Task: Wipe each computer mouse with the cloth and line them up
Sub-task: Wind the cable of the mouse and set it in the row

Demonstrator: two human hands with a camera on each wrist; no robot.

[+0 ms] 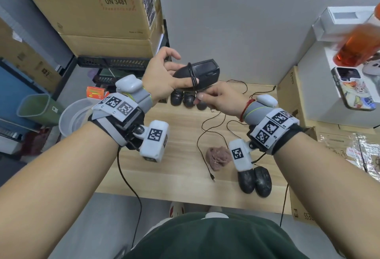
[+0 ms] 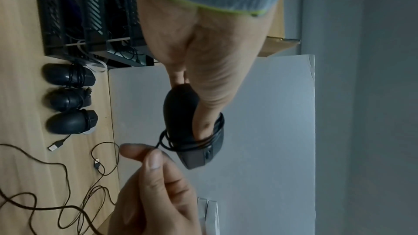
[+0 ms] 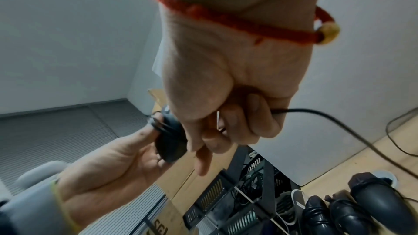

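**Cable wrap in progress: slip risk**

Thumb of my left hand [image 1: 164, 75] clamps the mouse [image 1: 202, 75] held above the table [image 1: 176, 155], pinned under the cable [image 2: 194, 142] coils. My right hand [image 1: 218, 98] pinches the cable's free run taut. Risk as I judge it: thumb trapped in the loops, so pulling it out may slacken the wrap. Trailing cable could snag the three lined-up mice [image 2: 70, 98]. Cloth [image 1: 219, 156] lies idle beside two unwiped mice [image 1: 255, 179].
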